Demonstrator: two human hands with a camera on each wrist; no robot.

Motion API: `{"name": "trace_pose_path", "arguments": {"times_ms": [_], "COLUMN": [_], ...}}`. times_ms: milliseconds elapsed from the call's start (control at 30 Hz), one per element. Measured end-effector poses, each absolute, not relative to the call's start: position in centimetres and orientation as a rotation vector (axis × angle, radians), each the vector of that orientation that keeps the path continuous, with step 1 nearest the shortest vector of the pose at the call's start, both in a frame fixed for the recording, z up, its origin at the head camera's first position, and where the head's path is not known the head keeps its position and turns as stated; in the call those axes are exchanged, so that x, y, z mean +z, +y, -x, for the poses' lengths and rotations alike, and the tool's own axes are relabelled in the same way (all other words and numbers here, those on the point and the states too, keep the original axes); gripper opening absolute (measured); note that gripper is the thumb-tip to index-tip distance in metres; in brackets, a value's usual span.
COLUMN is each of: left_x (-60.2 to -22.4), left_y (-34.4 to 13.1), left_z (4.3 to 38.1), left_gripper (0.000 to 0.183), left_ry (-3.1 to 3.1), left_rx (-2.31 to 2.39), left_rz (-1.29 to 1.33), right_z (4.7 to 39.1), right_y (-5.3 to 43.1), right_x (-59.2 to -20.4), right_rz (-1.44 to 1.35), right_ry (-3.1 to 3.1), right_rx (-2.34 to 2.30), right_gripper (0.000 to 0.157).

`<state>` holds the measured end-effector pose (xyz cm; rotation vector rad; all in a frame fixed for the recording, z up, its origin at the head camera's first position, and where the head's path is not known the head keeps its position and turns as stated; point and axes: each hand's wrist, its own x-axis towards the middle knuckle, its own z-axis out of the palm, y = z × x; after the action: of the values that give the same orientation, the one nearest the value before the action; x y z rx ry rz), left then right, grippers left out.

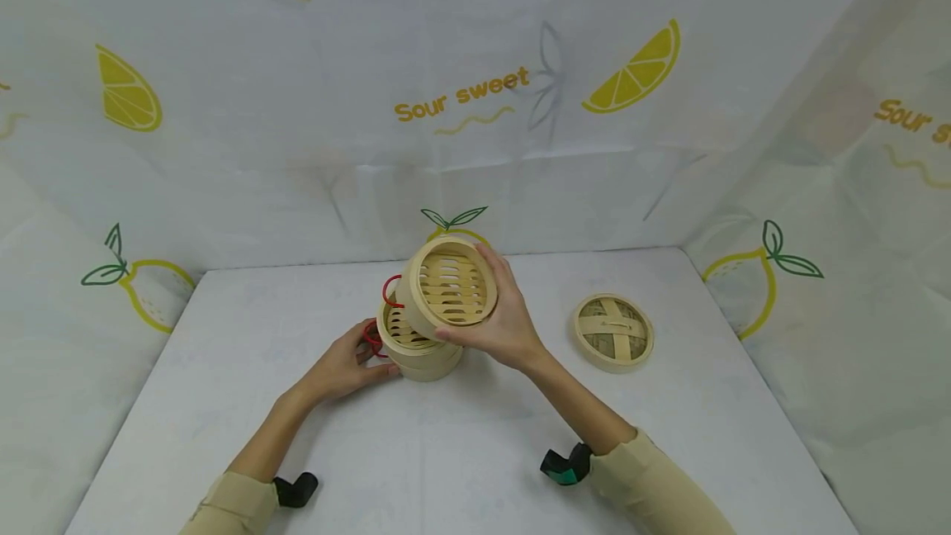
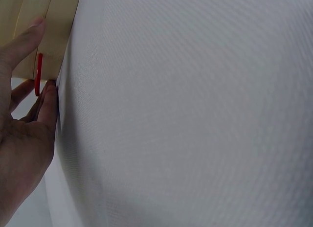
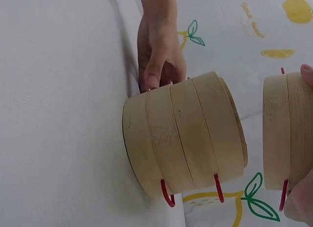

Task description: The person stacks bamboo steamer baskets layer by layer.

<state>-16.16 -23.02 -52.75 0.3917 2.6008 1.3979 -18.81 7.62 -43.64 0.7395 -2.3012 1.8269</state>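
My right hand (image 1: 508, 322) grips a round bamboo steamer basket (image 1: 411, 304) by its right side, fingers at the far rim and thumb at the near one. The basket is tilted, its slatted inside facing me, with a red handle on its left. Apart from it in the right wrist view (image 3: 276, 134), the lower bamboo steamer stack (image 3: 181, 134) stands on the table. My left hand (image 1: 345, 366) holds that stack at its left side, around a red handle (image 2: 38, 75). The thumb (image 2: 29, 38) lies along the stack's wall in the left wrist view.
A round bamboo lid (image 1: 613, 327) with crossed bands lies on the white table (image 1: 505, 461), right of the stack. Behind the table hangs a white lemon-print cloth (image 1: 334, 130). Black wrist mounts (image 1: 566, 465) stick out at both sleeves.
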Motion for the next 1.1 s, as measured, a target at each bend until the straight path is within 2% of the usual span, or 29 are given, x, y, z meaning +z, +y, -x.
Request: {"name": "trace_pose_path", "arguments": {"times_ms": [1100], "left_x": [-52.6], "left_y": [-23.1], "left_z": [16.0], "left_gripper": [0.079], "left_ry": [2.619], "left_rx": [1.379], "left_rz": [-0.377], "right_z": [18.3], "right_y": [4.7], "right_x": [-44.3], "right_rz": [-0.711], "right_ry": [-2.418], "right_rx": [1.701], "right_gripper": [0.132]}}
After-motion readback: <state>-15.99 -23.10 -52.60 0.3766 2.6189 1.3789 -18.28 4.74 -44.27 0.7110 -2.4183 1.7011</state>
